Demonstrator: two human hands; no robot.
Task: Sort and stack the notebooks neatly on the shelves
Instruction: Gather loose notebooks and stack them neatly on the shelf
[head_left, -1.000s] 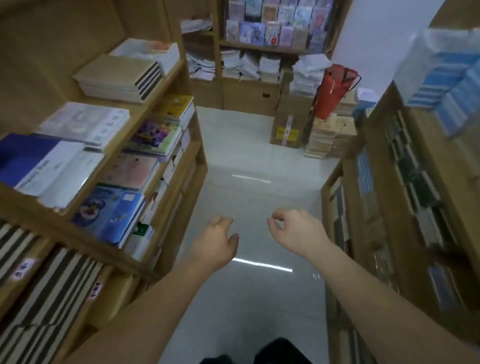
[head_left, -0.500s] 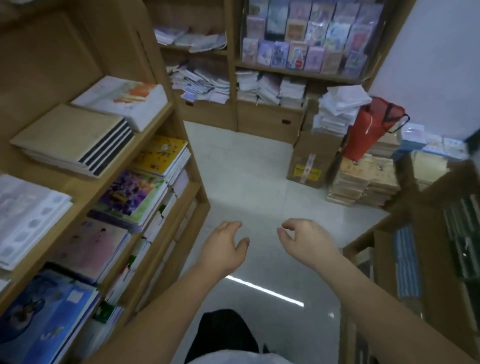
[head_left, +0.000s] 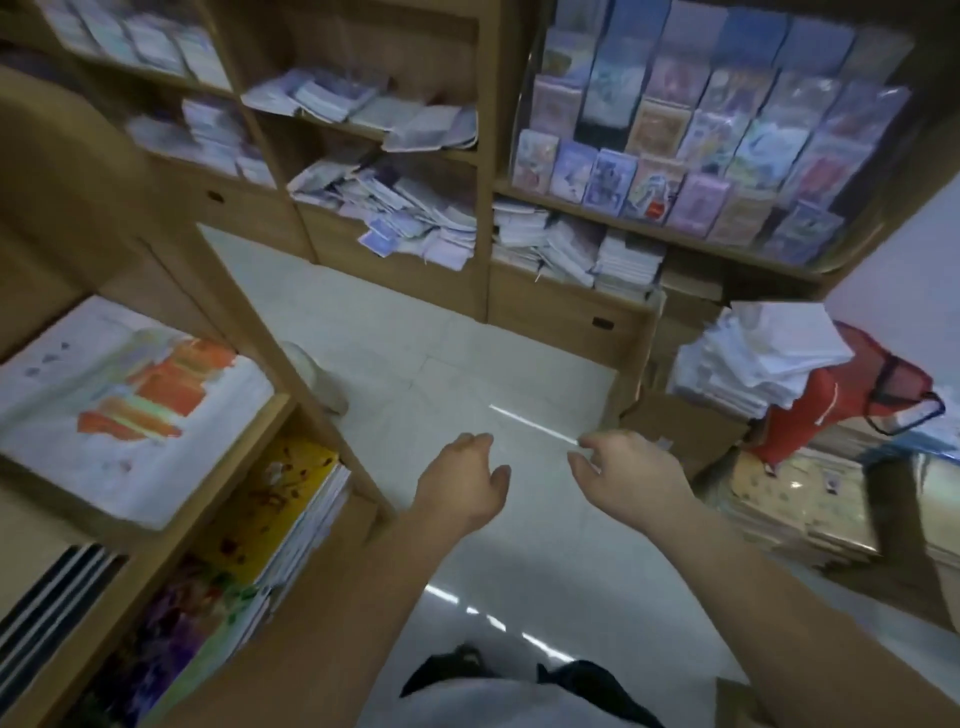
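While my left hand and right hand hover, each grip loosely spread and empty, pale notebooks lie heaped askew on the far shelf.

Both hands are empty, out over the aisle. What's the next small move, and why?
Probably step toward the far shelf and reach for the jumbled notebooks. The left hand and right hand hold nothing, fingers loosely curled, and that heap lies tumbled while the stacks beside it sit squarer.
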